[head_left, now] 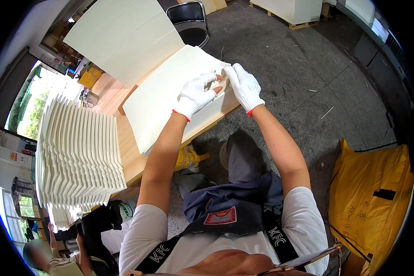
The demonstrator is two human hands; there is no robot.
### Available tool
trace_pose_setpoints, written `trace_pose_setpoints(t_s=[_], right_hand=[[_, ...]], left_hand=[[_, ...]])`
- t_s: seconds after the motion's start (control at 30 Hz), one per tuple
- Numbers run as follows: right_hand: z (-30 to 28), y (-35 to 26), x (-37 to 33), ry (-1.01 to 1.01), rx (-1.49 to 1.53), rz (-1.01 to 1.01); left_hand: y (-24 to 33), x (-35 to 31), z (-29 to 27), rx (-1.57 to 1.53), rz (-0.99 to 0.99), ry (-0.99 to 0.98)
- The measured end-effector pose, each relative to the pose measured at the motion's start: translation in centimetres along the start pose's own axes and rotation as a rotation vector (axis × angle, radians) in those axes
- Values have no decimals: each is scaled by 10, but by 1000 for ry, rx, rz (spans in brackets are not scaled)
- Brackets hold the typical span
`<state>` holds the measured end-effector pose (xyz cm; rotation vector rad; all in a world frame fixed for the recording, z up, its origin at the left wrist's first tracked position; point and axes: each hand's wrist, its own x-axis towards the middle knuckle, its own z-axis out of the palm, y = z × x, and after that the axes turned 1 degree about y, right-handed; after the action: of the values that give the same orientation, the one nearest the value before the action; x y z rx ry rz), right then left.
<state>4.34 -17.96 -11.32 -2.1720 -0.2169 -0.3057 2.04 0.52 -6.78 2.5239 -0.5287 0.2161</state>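
Sheets (pixel 156 108), one pale pile, lie at eleven o'clock on one wooden table (pixel 132 161). At its edge, toward twelve, the white-gloved left hand (pixel 198 95) is half-curled, two bare fingertips showing; whether it pinches anything I cannot tell. The white-gloved right hand (pixel 244 87) presses its fingers together there. Beyond: one wavy stack (pixel 80 152) at ten, one large panel (pixel 124 39) at eleven, one black chair (pixel 187 16) near twelve.

Matt paperboard sheets (pixel 156 99), smooth wooden tabletop (pixel 127 148)
Gloves (pixel 246 87) of knitted cloth; rough concrete floor (pixel 303 103); the chair (pixel 186 14) over there looks glossy.
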Motion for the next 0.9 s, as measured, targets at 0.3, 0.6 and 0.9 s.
trace_pose_setpoints(t_s=[0.3, 0.6, 0.9], right_hand=[[-4, -9, -5, 24, 40, 28], [0, -2, -4, 43, 42, -7], [-33, -5, -6, -2, 8, 56]], left_hand=[[2, -1, -6, -73, -57, -47], [7, -3, -3, -56, -21, -18], [9, -12, 6, 303, 327, 137]])
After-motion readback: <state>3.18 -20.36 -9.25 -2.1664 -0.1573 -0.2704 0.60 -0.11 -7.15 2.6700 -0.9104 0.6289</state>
